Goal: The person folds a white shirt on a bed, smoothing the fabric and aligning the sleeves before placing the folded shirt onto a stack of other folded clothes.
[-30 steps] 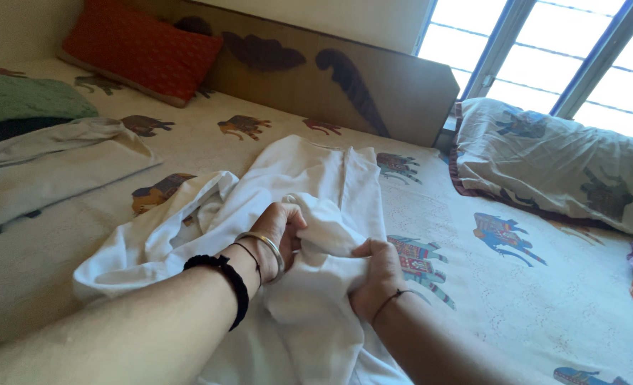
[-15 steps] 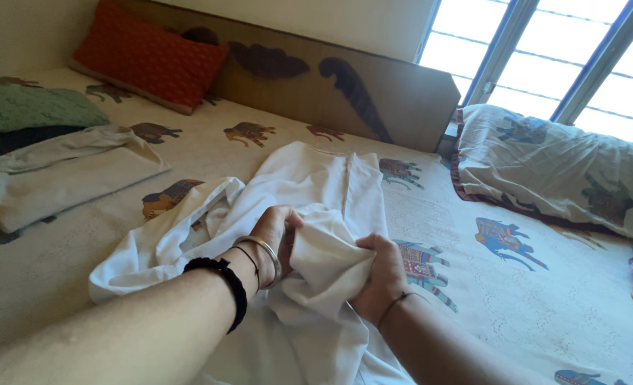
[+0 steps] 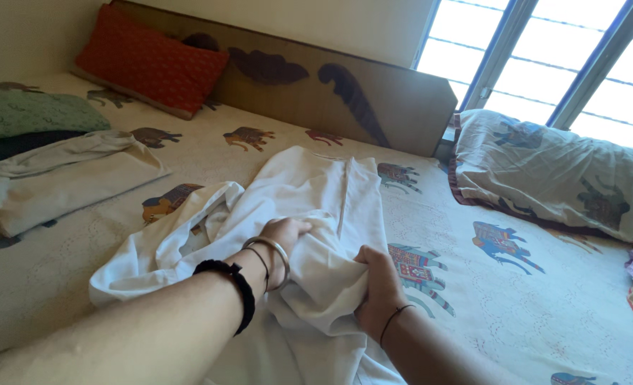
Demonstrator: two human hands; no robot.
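The large white cotton garment [image 3: 309, 235] lies spread over the cream bedsheet printed with coloured elephants [image 3: 516, 299], its upper part reaching toward twelve o'clock and lying fairly flat, with a straight seam running down its middle. The left hand [image 3: 284, 239], wrist ringed with a silver bangle and a black band, is closed around a bunch of the cloth near the garment's centre; the right hand [image 3: 381, 285], at about four o'clock from it, pinches a ridge of the same cloth between fingers and thumb, so the fabric between the two hands rises in a raised fold. The part at nine o'clock of the hands is crumpled and loosely heaped, and the lower end trails off toward six o'clock under the forearms. Judging from this, the folding of this piece is at an early stage: no neat crease shows, the loose side is yet to be smoothed and brought in, and the whole piece is yet to be reduced to a compact shape. At about ten o'clock, well apart from the hands, a cream folded cloth [image 3: 60, 182] rests beside a green folded textile [image 3: 31, 110], which suggests some pieces are finished. An orange-red cushion [image 3: 149, 60] leans on the wooden headboard at eleven o'clock, and a printed pillow [image 3: 552, 171] lies at two o'clock.
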